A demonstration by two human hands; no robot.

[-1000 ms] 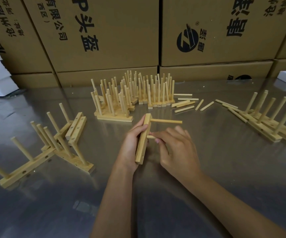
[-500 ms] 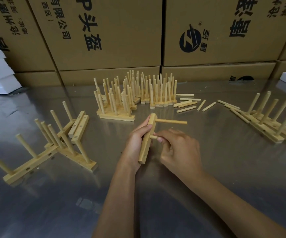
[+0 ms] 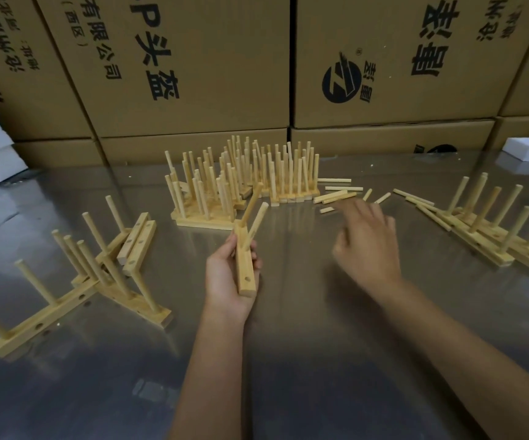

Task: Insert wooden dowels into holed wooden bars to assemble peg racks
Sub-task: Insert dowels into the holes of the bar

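My left hand grips a holed wooden bar near the table's middle. Two dowels stick up and away from its far half, and an empty hole shows near its close end. My right hand is blurred, holds nothing, and reaches with loose fingers toward the loose dowels lying on the table just beyond it.
A dense cluster of finished peg racks stands behind the hands. Partly filled bars lie at the left, more racks at the right. Cardboard boxes wall the back of the steel table.
My right hand let go of the second dowel, now seated in the bar, and moved right and away toward the loose dowels. My left hand turned the bar so the dowels point away.
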